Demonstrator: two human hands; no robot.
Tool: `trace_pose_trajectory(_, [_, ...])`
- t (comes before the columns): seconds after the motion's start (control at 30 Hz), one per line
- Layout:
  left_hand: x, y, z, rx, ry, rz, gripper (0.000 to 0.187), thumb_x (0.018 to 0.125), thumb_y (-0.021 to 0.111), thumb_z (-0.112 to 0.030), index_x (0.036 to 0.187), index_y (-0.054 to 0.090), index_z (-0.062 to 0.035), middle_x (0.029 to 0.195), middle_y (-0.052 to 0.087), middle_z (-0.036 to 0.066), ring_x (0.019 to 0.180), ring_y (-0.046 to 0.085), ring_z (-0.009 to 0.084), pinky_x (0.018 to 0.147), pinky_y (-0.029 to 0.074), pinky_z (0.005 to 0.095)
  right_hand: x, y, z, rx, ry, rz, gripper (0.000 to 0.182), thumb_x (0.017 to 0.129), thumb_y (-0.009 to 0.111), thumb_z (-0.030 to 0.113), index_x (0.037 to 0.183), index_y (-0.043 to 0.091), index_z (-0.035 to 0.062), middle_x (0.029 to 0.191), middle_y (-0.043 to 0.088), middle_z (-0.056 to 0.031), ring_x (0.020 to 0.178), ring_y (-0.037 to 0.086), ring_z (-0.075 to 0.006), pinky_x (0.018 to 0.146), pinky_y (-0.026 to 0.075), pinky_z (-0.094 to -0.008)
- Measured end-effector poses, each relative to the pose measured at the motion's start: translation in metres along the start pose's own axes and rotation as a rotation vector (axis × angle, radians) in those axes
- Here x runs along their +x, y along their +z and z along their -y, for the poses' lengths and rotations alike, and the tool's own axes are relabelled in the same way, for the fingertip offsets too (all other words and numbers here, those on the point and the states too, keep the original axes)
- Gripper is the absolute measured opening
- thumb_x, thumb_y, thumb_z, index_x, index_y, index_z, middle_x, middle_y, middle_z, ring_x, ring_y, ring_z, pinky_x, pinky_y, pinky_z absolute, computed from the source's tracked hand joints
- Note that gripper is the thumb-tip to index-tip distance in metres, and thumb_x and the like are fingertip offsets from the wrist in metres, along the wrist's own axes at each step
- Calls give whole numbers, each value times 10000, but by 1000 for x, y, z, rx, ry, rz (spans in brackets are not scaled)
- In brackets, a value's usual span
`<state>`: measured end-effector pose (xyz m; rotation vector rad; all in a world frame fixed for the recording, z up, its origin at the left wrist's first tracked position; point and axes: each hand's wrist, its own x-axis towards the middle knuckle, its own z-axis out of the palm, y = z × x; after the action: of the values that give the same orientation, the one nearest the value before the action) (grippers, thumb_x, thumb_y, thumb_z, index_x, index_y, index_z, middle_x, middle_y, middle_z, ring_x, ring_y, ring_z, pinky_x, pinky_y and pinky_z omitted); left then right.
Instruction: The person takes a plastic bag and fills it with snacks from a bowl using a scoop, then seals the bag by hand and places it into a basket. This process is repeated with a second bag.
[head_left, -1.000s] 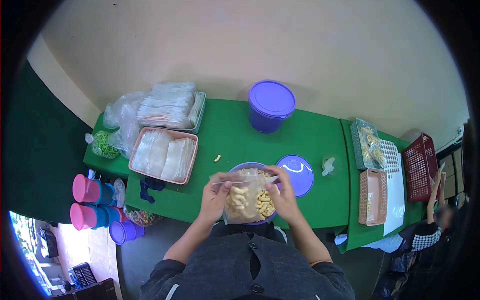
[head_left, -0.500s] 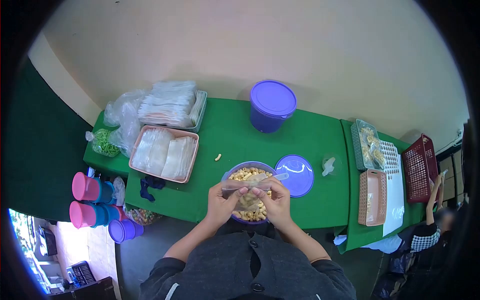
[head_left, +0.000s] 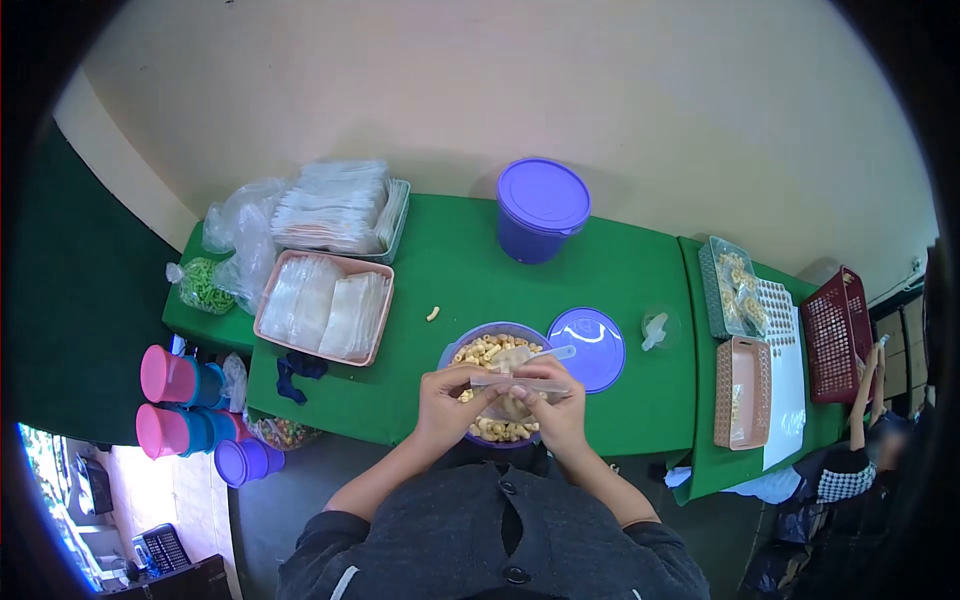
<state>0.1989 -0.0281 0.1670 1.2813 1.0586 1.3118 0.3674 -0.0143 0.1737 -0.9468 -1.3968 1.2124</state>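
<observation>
Over a purple tub (head_left: pixel 447 352) of pale curved snacks (head_left: pixel 484 349), my left hand (head_left: pixel 443 405) and my right hand (head_left: pixel 562 408) pinch the top edge of a small clear plastic bag (head_left: pixel 505 383). Pale pieces show in the bag below the fingers. A translucent spoon handle (head_left: pixel 562 353) sticks out beyond my right hand. The purple lid (head_left: pixel 588 350) lies flat to the right of the tub. One loose snack (head_left: pixel 433 314) rests on the green cloth at the upper left.
Baskets of clear bags (head_left: pixel 323 306) stand at the left, a closed purple bucket (head_left: pixel 542 210) at the back. Farther right are a pink basket (head_left: pixel 742 392), a basket of packed snacks (head_left: pixel 736 290) and a maroon basket (head_left: pixel 838 335). Another person's arm (head_left: pixel 863 400) reaches there.
My fingers have shifted along the bag's top, which now looks narrower and folded over, with my right hand turned slightly inward. The camera view has moved a little.
</observation>
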Motion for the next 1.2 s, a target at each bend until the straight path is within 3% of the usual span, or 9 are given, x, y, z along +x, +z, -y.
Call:
trace_pose_trajectory(0.47, [-2, 0, 4, 74, -27, -33, 153, 892, 643, -113, 968, 703, 5, 874, 706, 85, 827, 651, 132, 749, 493, 272, -7, -3, 1, 37, 157, -38, 125, 841, 699, 75, 941, 729, 7, 815, 634, -44, 794, 560, -123, 717, 429, -262])
trace_pose_trajectory(0.7, [5, -27, 4, 132, -97, 99, 228, 972, 516, -147, 1022, 678, 6, 949, 700, 102, 908, 647, 166, 843, 492, 310, -13, -48, -6, 31, 198, 46, 358, 981, 493, 321, 1011, 706, 34, 923, 664, -48, 834, 534, -127, 760, 430, -284])
trace_pose_trajectory(0.77, [13, -58, 23, 89, -62, -140, 236, 978, 501, -133, 1120, 634, 1, 989, 691, 108, 952, 634, 169, 880, 477, 319, -14, -126, -33, -271, 415, -161, 364, 986, 473, 314, 1057, 681, 24, 960, 656, -47, 856, 562, -124, 751, 445, -287])
trace_pose_trajectory(0.9, [18, -141, 78, 244, -110, -387, 314, 934, 559, -113, 1237, 558, -30, 993, 686, 111, 953, 635, 185, 914, 464, 327, -34, -317, -105, 175, 228, -857, 323, 972, 488, 210, 1180, 566, -25, 1054, 625, -94, 906, 601, -167, 734, 485, -284])
trace_pose_trajectory(0.97, [8, -153, 114, 516, -366, -194, 476, 835, 674, -118, 1284, 523, -71, 1097, 653, 134, 1019, 623, 242, 957, 452, 361, -76, -437, -156, 187, 260, -1110, 313, 969, 478, 151, 1180, 551, -67, 1154, 604, -152, 960, 622, -227, 851, 504, -310])
trace_pose_trajectory(1.03, [-8, -142, 152, 709, -188, 3, 665, 720, 767, -138, 1323, 488, -112, 1265, 555, 157, 1135, 551, 308, 991, 431, 417, -150, -537, -207, 245, 178, -1132, 345, 982, 456, 167, 1188, 530, -100, 1174, 593, -171, 982, 619, -266, 874, 516, -347])
trace_pose_trajectory(1.07, [-14, -129, 160, 779, -144, 71, 720, 688, 786, -147, 1334, 470, -113, 1318, 504, 160, 1180, 506, 321, 1007, 416, 434, -156, -570, -227, -553, 235, -1158, 377, 990, 423, 168, 1231, 492, -113, 1201, 573, -201, 1041, 596, -322, 915, 522, -396])
trace_pose_trajectory(1.1, [-18, -116, 167, 849, -99, 143, 775, 656, 805, -157, 1345, 453, -113, 1370, 454, 162, 1224, 461, 335, 1022, 401, 450, -147, -570, -221, -558, 231, -1141, 377, 990, 423, 168, 1231, 492, -113, 1201, 573, -201, 1041, 596, -322, 915, 522, -396])
trace_pose_trajectory(1.2, [-24, -87, 184, 952, -32, 256, 800, 627, 812, -184, 1338, 453, -110, 1383, 428, 163, 1233, 433, 346, 1037, 387, 447, -147, -550, -172, 475, 174, -1426, 404, 968, 447, 143, 1299, 436, -87, 1275, 510, -233, 1157, 522, -353, 992, 487, -436])
